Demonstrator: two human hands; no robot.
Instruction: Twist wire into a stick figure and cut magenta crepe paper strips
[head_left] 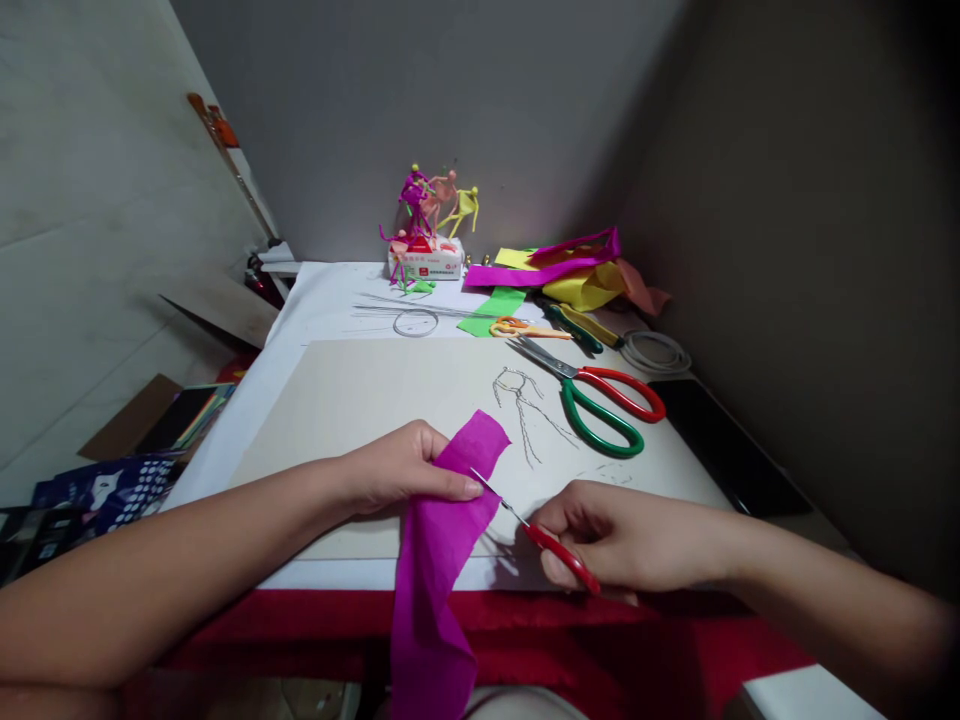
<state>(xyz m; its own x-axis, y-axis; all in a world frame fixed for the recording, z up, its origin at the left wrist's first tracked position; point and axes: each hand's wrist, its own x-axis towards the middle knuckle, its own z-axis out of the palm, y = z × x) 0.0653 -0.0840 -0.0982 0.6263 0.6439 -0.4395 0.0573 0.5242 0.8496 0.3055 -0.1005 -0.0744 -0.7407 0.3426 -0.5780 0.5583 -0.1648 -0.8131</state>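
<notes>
The left hand is clamped on a strip of magenta crepe paper, which is pinched against the fingers by the thumb. The strip is laid across a grey card, and its lower end is draped over the table edge onto a red cloth. A pair of small red-handled scissors is gripped by the right hand, with the blade tips held at the strip's edge, just beside the left thumb. The hands are apart, joined only through the paper and blades. A pencil sketch of a figure is drawn on the card, and large scissors with red and green handles are laid beside it. Further back, orange-handled scissors, loose crepe paper strips and small wire figures are placed on a white table covering.
</notes>
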